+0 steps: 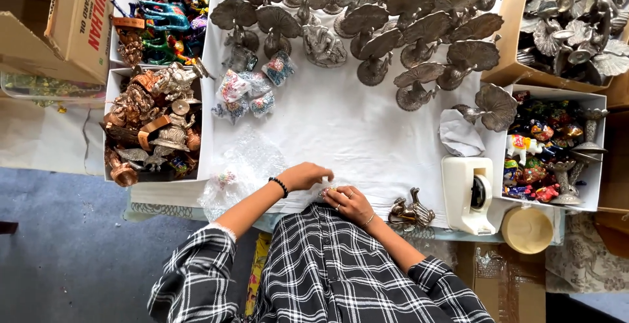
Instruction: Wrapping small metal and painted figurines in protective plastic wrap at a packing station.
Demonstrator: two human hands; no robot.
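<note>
My left hand (304, 175), with a black bead bracelet on the wrist, is curled over a piece of white wrapping paper (325, 183) at the near edge of the white-covered table (341, 126). My right hand (347, 202), wearing rings and a thin bangle, pinches the same paper from below, touching the left hand. What the paper holds is hidden by my fingers. A small brass animal figurine (411, 213) lies just right of my right hand. A sheet of bubble wrap (242, 166) lies left of my left hand.
Several grey metal peacock figurines (393, 28) fill the far table. Bubble-wrapped pieces (252, 90) lie at the left. White tape dispenser (468, 195), tape roll (527, 229) and crumpled paper (458, 136) sit at the right. Boxes of copper figures (154, 126) and painted figures (547, 146) flank the table.
</note>
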